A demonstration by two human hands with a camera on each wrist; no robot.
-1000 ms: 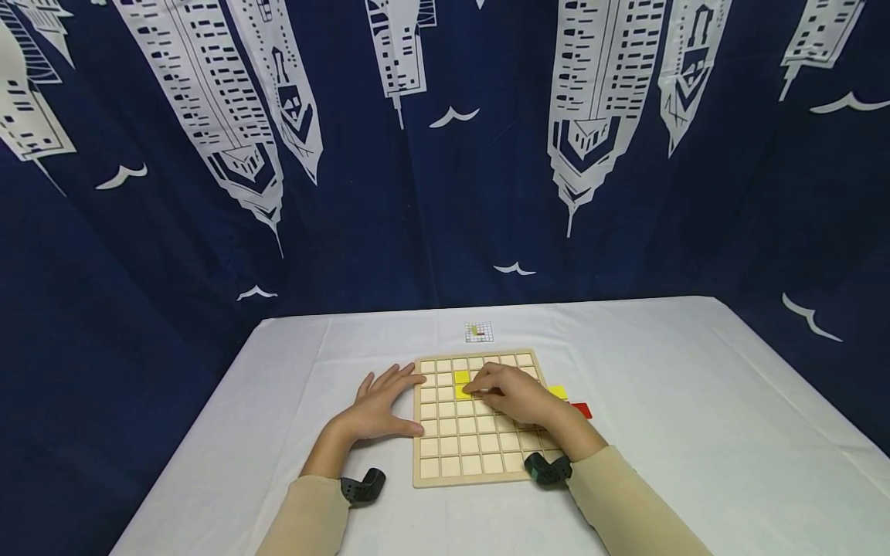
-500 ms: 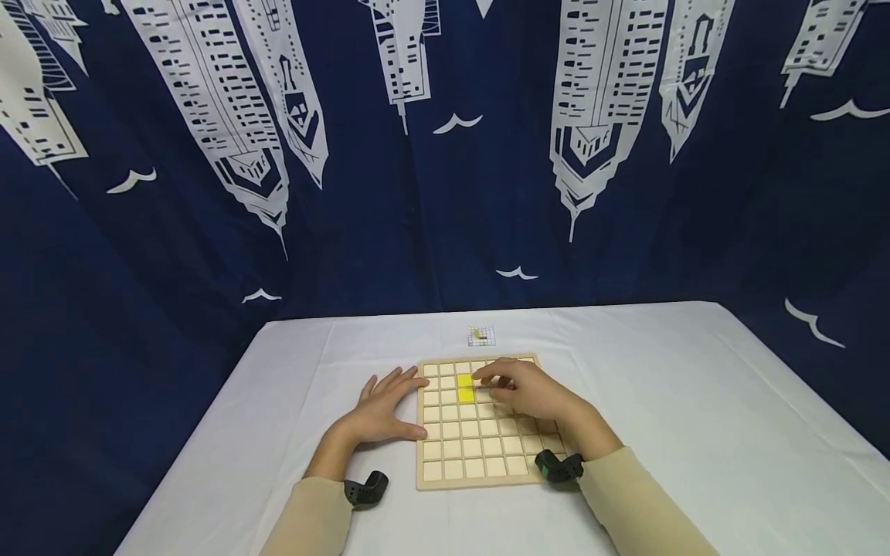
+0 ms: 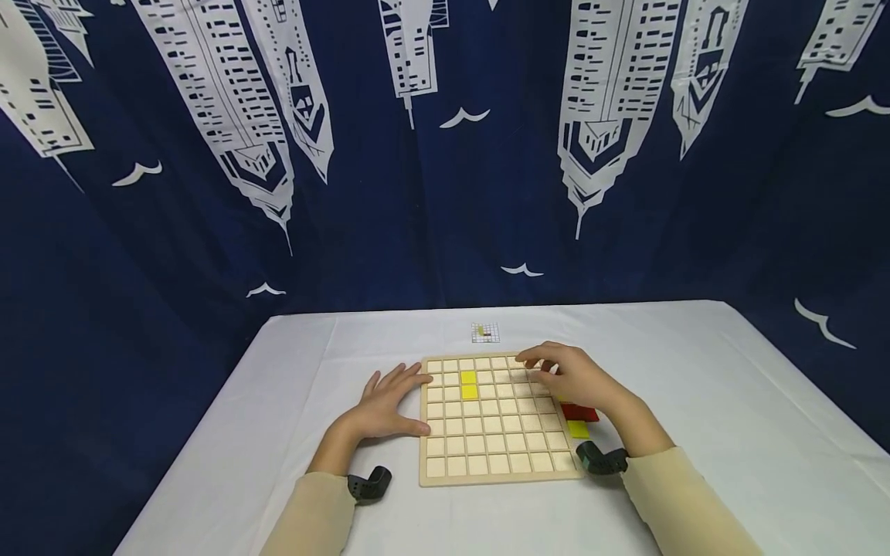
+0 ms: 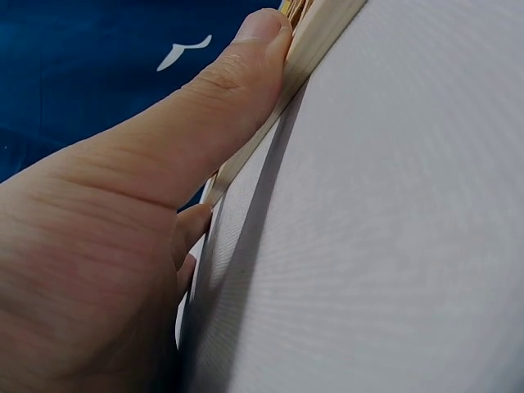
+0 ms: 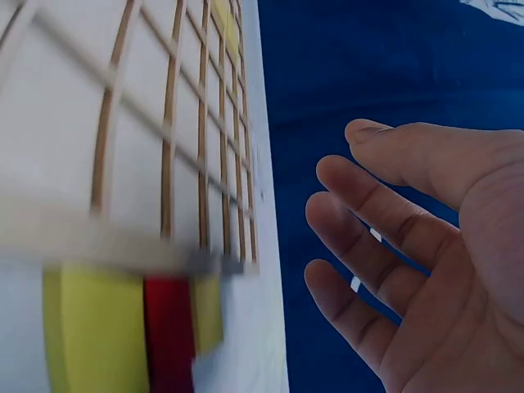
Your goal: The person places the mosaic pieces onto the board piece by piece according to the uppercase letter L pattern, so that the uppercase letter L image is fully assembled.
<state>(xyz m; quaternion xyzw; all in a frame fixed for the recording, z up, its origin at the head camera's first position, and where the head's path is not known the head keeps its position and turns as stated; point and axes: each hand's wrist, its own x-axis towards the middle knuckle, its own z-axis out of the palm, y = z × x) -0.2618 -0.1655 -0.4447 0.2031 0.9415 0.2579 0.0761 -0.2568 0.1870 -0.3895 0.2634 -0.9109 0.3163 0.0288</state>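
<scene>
A wooden grid board lies flat on the table. In its upper left part, two yellow square tiles fill neighbouring cells, one below the other. My left hand rests at the board's left edge, with thumb and fingers spread and touching the frame; the thumb lies on the rim in the left wrist view. Over the upper right corner of the board hovers my right hand, its fingers loosely bent. The right wrist view shows nothing between those fingers.
Right of the board lie a red tile and yellow tiles, partly hidden by my right hand and arm in the head view. A small card with a coloured grid picture lies behind the board. A dark blue curtain hangs beyond the table.
My right hand has left the yellow tiles and moved right to the board's upper right corner. The two yellow tiles stay in their cells, now uncovered. My left hand keeps its place.
</scene>
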